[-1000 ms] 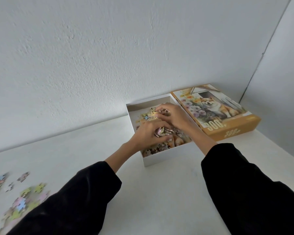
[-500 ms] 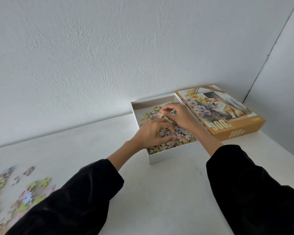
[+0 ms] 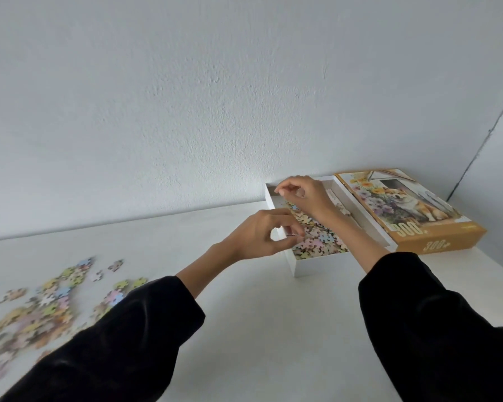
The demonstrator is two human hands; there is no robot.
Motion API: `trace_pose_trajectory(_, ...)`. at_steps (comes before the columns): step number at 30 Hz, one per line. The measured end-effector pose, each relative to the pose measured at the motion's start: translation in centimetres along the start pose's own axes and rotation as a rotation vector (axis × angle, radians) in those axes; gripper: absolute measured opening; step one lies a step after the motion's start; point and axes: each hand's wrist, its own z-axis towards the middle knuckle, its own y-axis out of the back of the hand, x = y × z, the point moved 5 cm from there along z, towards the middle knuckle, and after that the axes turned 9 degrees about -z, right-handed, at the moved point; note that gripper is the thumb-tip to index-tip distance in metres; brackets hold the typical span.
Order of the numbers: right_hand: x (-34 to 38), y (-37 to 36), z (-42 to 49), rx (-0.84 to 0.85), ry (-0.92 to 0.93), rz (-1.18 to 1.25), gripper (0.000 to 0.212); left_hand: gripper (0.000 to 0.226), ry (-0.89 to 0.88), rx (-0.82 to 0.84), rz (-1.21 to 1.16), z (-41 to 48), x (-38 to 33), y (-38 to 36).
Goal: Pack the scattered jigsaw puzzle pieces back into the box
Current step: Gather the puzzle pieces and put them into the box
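Note:
The white box base [image 3: 317, 264] stands on the table at the right, by the wall, with a heap of pastel puzzle pieces [image 3: 320, 242] inside. My left hand [image 3: 262, 236] hovers at the box's left wall with fingers loosely curled and thumb near the fingertips; I see no piece in it. My right hand [image 3: 302, 195] hangs over the back of the box, fingers also loosely curled, holding nothing visible. Several scattered puzzle pieces [image 3: 41, 309] lie on the table at the far left, partly hidden by my left sleeve.
The box lid [image 3: 413, 210], orange with a dog picture, lies right of the box base, touching it. The white table [image 3: 273, 329] meets a white wall behind and a second wall at the right corner.
Both hands have let go of pieces into the box and risen out of it. The left hand has drawn back to the box's left wall. The view has swung left, showing more scattered pieces.

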Motion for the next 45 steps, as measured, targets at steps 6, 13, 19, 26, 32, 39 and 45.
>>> trace_pose_trajectory(6,7.7,-4.5,0.1,0.053,0.104,0.03,0.012,0.012,0.069,-0.046,0.071,-7.2,-0.5,4.4)
trace_pose_trajectory(13,15.7,-12.7,-1.5,0.18,0.134,0.143,0.013,0.019,0.206,-0.071,0.135,-17.0,-0.4,8.6)
trace_pose_trajectory(19,21.3,-19.4,-3.3,0.275,0.203,0.192,0.011,0.028,0.311,-0.093,0.182,-26.2,1.5,13.2)
trace_pose_trajectory(26,22.7,-25.6,-6.1,0.347,0.166,-0.051,0.032,0.037,0.408,-0.102,0.295,-35.6,4.4,17.0)
trace_pose_trajectory(32,22.1,-27.5,-9.5,0.462,0.102,-0.243,0.089,0.079,0.671,-0.009,0.47,-42.3,8.0,18.1)
trace_pose_trajectory(39,24.5,-27.9,-11.0,0.549,0.069,-0.118,0.097,0.09,0.638,0.037,0.406,-40.3,8.9,17.6)
trace_pose_trajectory(45,25.4,-25.7,-15.5,0.737,0.169,-0.249,0.111,0.127,0.615,0.327,0.205,-41.9,7.1,18.0)
